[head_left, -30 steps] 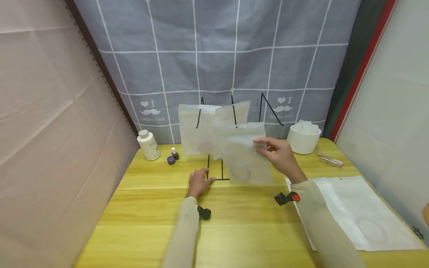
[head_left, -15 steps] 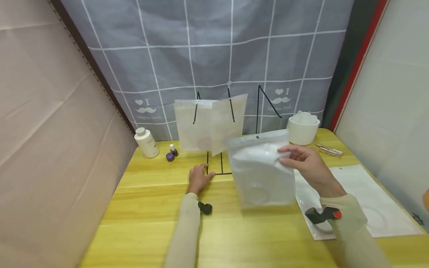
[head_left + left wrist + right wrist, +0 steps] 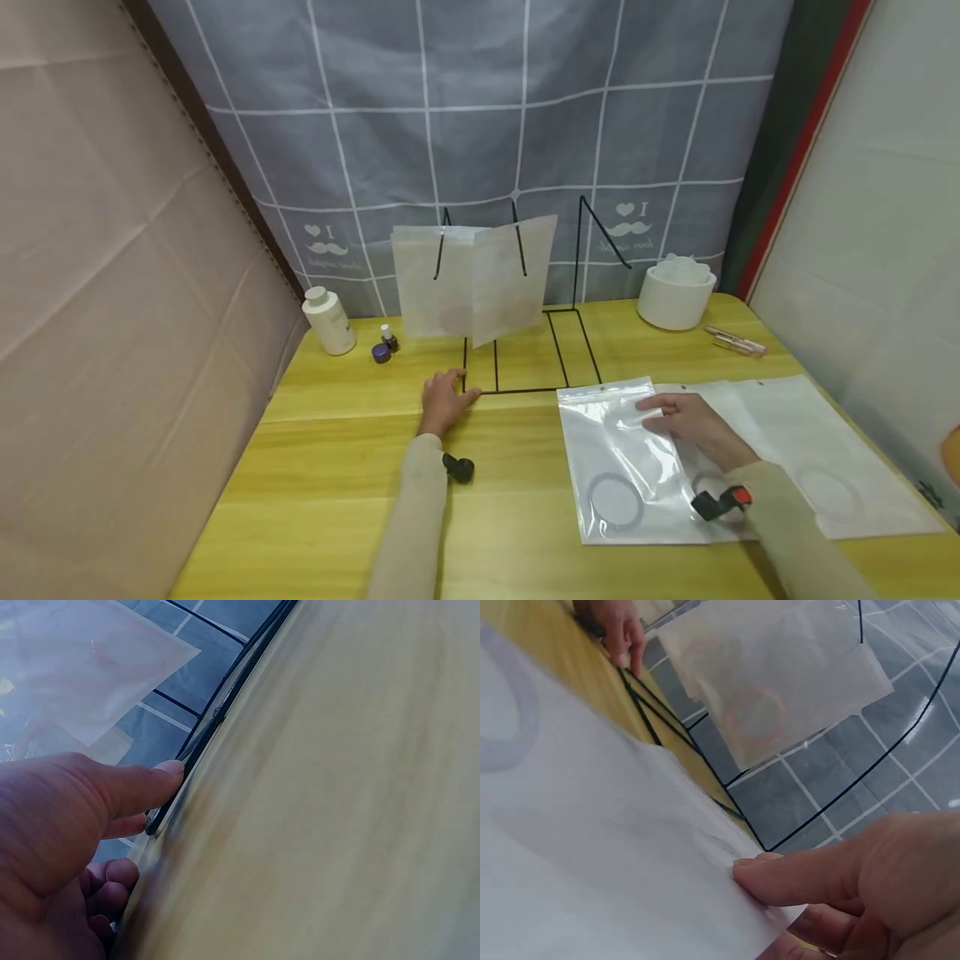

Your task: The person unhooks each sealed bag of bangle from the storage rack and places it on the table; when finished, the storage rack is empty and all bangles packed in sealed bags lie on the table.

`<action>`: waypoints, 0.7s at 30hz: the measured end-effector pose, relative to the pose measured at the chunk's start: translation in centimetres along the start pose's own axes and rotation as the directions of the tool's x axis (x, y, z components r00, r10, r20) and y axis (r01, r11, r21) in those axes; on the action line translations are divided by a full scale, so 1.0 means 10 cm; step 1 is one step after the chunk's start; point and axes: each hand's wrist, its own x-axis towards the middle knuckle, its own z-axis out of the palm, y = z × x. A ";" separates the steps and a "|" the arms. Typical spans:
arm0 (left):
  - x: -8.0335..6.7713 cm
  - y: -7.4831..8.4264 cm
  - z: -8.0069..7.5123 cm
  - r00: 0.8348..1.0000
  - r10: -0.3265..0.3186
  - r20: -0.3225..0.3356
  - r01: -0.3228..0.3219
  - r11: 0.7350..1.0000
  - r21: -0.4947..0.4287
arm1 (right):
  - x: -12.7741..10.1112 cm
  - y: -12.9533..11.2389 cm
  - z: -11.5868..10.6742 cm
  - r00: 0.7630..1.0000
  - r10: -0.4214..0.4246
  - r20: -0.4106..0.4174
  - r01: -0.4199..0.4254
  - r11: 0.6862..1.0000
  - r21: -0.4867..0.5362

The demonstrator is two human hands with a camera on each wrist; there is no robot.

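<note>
A white zip bag with a ring-shaped thing showing through it lies at the table's front right, overlapping other white bags. My right hand pinches its right edge between thumb and fingers; the right wrist view shows the thumb on top of the bag. The left hand holds the front left corner of a black wire rack, its thumb against the base wire. From two of the rack's arms hang pale bags; the right arm carries no bag.
At the back left stand a white bottle, a small dark bottle and a purple lid. A white round container and slim pinkish tubes sit at the back right. A grey checked curtain hangs behind the rack.
My right hand has brought the zip bag away from the rack, rightward and down onto the bags at the right. The left hand has stayed at the rack's corner.
</note>
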 end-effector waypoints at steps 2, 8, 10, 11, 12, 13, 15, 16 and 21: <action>0.00 -0.01 0.01 1.000 -0.002 0.001 0.002 1.000 -0.002 | 0.03 0.02 0.01 1.000 -0.008 0.000 0.008 0.997 -0.082; 0.00 0.00 0.00 1.000 -0.002 0.014 0.002 1.000 0.001 | 0.09 0.04 0.06 1.000 -0.028 -0.007 0.025 0.965 -0.260; 0.01 0.00 0.00 1.000 -0.001 0.017 0.001 1.000 -0.001 | 0.08 0.02 0.08 0.999 -0.038 -0.016 0.032 0.956 -0.293; 0.01 0.00 0.00 1.000 -0.004 0.018 0.004 1.000 -0.002 | 0.08 0.01 0.09 0.999 -0.039 -0.020 0.031 0.951 -0.306; 0.01 0.00 0.00 1.000 -0.005 0.019 0.005 1.000 -0.004 | 0.07 0.00 0.10 0.998 -0.052 -0.025 0.041 0.948 -0.317; 0.02 -0.01 0.01 1.000 -0.003 0.016 0.003 1.000 -0.002 | 0.06 -0.01 0.11 0.997 -0.065 -0.029 0.052 0.945 -0.323; 0.02 -0.01 0.01 1.000 -0.005 0.015 0.005 1.000 -0.003 | 0.04 -0.02 0.12 0.995 -0.092 -0.031 0.077 0.940 -0.332; 0.02 -0.01 0.01 1.000 -0.004 0.014 0.005 1.000 -0.006 | 0.03 -0.01 0.12 0.995 -0.100 -0.030 0.084 0.940 -0.332; 0.01 0.00 0.01 1.000 -0.007 0.003 0.007 1.000 -0.014 | 0.04 0.04 0.10 0.995 -0.094 -0.016 0.084 0.942 -0.325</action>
